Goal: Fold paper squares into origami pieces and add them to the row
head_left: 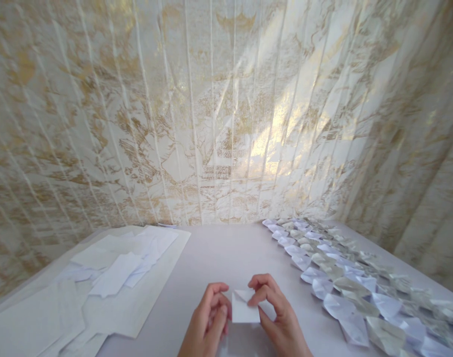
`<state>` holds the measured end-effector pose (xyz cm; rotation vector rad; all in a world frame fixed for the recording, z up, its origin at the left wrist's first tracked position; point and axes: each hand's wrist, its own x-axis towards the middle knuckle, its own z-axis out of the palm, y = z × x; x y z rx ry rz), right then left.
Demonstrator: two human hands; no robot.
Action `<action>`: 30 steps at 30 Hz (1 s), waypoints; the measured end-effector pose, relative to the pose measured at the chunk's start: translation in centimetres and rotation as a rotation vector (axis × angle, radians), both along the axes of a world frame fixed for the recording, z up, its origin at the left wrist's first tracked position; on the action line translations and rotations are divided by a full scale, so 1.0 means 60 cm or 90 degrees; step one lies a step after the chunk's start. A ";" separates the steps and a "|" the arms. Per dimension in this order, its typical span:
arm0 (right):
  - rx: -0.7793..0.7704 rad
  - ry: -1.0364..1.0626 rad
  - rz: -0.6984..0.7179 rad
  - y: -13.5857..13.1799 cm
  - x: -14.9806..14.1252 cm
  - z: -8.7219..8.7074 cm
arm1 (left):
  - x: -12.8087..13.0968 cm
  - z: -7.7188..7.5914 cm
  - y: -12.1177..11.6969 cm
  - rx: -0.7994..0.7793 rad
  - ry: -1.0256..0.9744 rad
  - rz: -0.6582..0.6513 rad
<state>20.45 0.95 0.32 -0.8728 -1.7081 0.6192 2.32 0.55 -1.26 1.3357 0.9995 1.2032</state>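
A small white paper square with a folded flap along its top is held up at the front middle of the table. My right hand pinches its right side, one finger on the flap and the thumb by the lower right corner. My left hand is curled at the paper's left edge, its fingertips touching or just beside it; whether it grips the paper is hard to see.
Loose white paper sheets lie piled on a larger sheet at the left. Rows of folded paper pieces cover the table's right side. A patterned curtain hangs behind the table.
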 end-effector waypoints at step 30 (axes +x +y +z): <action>-0.343 -0.004 0.082 -0.005 -0.016 -0.017 | -0.003 0.037 -0.020 0.045 0.129 -0.077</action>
